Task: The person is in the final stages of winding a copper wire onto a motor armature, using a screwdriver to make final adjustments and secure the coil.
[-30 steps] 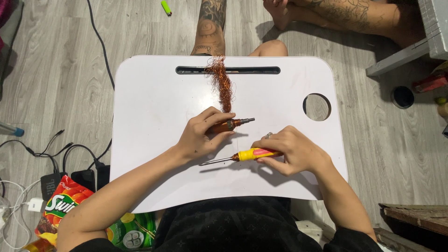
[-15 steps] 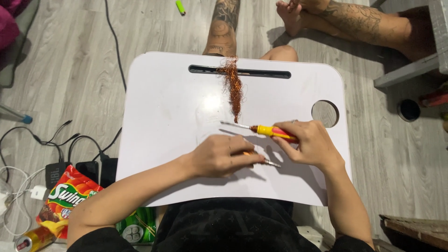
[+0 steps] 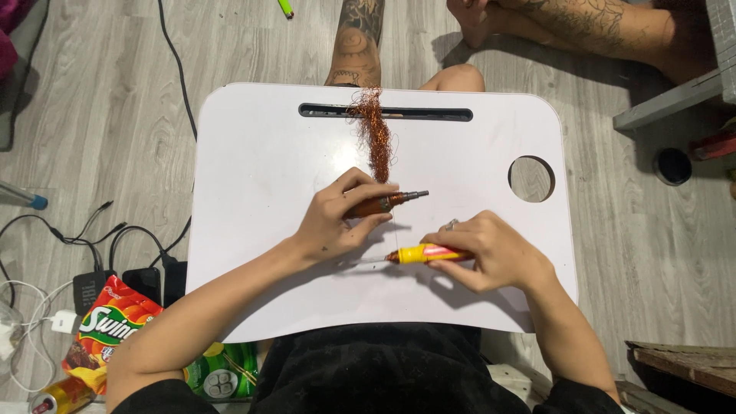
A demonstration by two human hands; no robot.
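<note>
The left hand (image 3: pixel 337 222) grips a small copper-wound motor rotor (image 3: pixel 387 203) near the middle of the white lap bench (image 3: pixel 253 192), its metal shaft pointing toward the right edge. The right hand (image 3: pixel 491 253) clasps a yellow-handled screwdriver (image 3: pixel 422 254) just beside it toward the near edge, blade pointing left. A strand of loose copper wire (image 3: pixel 376 134) runs from the rotor to the slot (image 3: pixel 429 114) at the far edge.

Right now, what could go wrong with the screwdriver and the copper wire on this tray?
The screwdriver in the right hand points its thin tip toward the left hand and could prick it. The loose copper wire lies across the slot of the white tray; strands may snag or slip through.
</note>
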